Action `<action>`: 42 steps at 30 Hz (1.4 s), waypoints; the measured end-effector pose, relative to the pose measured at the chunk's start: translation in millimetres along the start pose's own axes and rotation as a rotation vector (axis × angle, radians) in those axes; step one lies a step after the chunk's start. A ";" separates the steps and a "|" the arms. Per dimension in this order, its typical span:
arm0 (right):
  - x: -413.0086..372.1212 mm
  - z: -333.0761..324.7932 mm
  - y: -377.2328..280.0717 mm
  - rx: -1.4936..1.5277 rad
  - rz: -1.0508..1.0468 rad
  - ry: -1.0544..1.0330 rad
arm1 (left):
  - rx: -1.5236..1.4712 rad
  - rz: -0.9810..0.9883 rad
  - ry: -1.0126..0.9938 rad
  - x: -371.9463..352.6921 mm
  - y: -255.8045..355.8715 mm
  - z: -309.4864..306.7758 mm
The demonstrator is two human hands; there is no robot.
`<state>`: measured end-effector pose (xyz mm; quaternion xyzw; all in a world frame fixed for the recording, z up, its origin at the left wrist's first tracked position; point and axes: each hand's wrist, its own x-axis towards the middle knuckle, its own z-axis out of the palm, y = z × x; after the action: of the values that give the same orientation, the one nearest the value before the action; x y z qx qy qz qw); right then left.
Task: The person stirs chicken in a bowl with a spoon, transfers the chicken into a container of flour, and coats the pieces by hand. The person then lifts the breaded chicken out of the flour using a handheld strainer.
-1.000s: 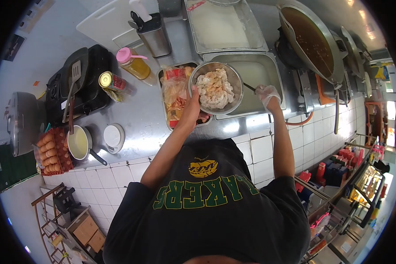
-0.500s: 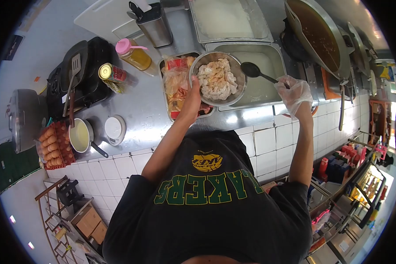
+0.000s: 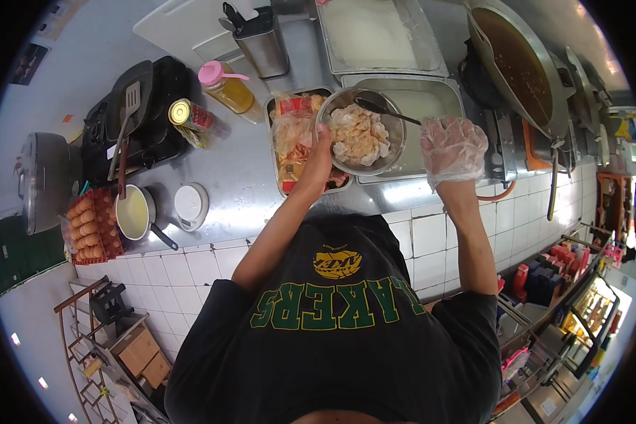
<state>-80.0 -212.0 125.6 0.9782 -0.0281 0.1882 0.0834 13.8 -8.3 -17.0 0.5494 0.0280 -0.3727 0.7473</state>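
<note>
A steel mixing bowl [image 3: 397,138] holds pale, flour-coated pieces of what looks like raw meat [image 3: 359,134]. My left hand [image 3: 316,164] is bare and grips the bowl's left side, with the thumb at the rim. My right hand [image 3: 454,154] wears a clear plastic glove and is closed around the handle of a black spoon [image 3: 396,114]. The spoon's head lies over the bowl's far inner edge. Below the bowl are a metal pan of whitish liquid [image 3: 438,106] and, on the left, a tray with bagged meat [image 3: 293,131].
A second pan with white contents [image 3: 371,35] stands behind. A large wok of brown liquid [image 3: 519,63] is at right. Leftward are a pink-lidded bottle [image 3: 226,88], a can [image 3: 191,116], a saucepan [image 3: 134,212], a round white scale-like object [image 3: 189,205] and eggs [image 3: 85,230].
My right hand has moved left toward the bowl, bringing the spoon's head from outside the right rim to over the bowl. My left hand keeps its grip on the bowl.
</note>
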 end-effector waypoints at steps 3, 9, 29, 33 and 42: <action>3.4 0.8 8.1 -0.058 0.062 -0.033 | 0.005 -0.042 0.009 1.9 -2.3 -2.6; 4.0 44.0 65.5 -0.015 0.449 -0.387 | 0.035 -0.004 0.062 -1.5 -0.6 2.3; -44.4 119.3 99.7 0.786 0.327 -0.407 | 0.009 -0.067 0.028 0.9 1.4 -2.0; -36.5 80.4 102.6 0.817 0.585 -0.426 | -0.014 -0.014 0.009 -1.3 0.8 1.6; -5.9 -4.4 58.6 0.613 0.481 -0.429 | 0.005 -0.015 0.041 0.7 1.5 2.8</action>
<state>-92.2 -268.9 136.4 0.9402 -0.2146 -0.0052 -0.2643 14.2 -10.8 -15.0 0.5587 0.0465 -0.3672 0.7422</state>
